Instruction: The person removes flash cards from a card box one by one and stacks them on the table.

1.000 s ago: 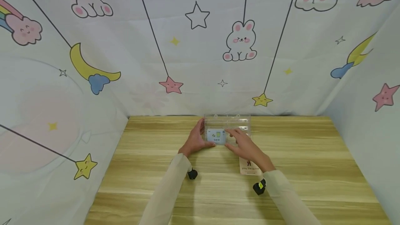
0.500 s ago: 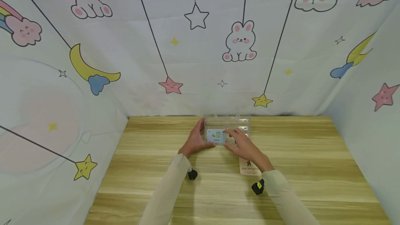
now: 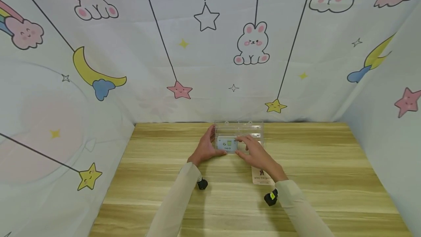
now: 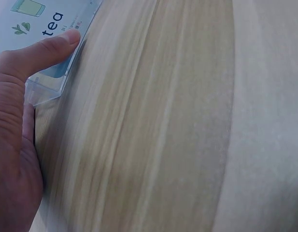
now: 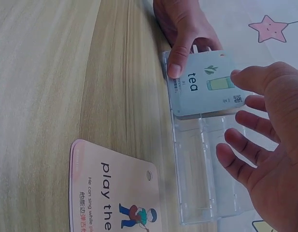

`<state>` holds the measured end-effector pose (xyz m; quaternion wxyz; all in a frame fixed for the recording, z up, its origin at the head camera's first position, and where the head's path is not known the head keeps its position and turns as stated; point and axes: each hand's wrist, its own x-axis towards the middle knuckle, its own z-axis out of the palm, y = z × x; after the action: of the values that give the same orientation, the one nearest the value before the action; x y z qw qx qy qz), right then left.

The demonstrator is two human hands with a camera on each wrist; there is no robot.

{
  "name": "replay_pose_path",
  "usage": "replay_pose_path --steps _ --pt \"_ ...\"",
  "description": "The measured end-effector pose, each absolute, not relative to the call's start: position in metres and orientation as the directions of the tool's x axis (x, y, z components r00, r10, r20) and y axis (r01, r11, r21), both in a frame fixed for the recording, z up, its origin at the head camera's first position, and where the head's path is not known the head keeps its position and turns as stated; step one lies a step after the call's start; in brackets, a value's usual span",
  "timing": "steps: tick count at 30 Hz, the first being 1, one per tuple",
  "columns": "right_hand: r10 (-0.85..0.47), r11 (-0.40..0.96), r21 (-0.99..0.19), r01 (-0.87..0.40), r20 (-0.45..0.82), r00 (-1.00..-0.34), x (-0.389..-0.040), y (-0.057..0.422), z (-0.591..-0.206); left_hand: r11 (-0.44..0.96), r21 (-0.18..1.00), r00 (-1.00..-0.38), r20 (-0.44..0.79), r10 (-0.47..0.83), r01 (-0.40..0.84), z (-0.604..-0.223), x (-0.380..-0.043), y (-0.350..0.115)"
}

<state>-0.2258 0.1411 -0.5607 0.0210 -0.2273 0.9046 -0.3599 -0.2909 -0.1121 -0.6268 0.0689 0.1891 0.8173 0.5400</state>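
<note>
Here lies the tea card (image 3: 227,144); hands (image 3: 206,147) (image 3: 258,153) flank it.

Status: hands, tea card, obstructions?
Left hand grips tea card and clear case. Right hand at card's edge, contact unclear. Guitar card lies apart, apparently not blocking.

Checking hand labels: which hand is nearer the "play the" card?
Right. Right hand is just beyond the "play the" card, wrist partly covering it in head view; left hand is farther left, gripping the clear tray.

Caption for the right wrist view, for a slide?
Left grip holds a tea card and clear case; right grip near the card's edge, guitar card on the table.
</note>
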Motion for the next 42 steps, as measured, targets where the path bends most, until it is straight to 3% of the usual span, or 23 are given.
replay_pose_path --steps 11,19,42 --pt "-0.420 0.569 -0.746 -0.346 0.098 -0.902 -0.226 0.135 -0.564 0.349 0.906 -0.918 0.095 0.386 0.240 -0.628 -0.292 -0.112" --pt "-0.461 0.518 -0.728 -0.448 0.203 -0.864 -0.231 0.130 -0.572 0.343 0.904 -0.918 0.113 0.381 0.254 -0.628 -0.292 -0.112" --pt "-0.333 0.520 -0.746 -0.417 0.273 -0.903 -0.232 0.129 -0.564 0.359 0.903 -0.920 0.090 0.382 0.237 -0.628 -0.293 -0.112"
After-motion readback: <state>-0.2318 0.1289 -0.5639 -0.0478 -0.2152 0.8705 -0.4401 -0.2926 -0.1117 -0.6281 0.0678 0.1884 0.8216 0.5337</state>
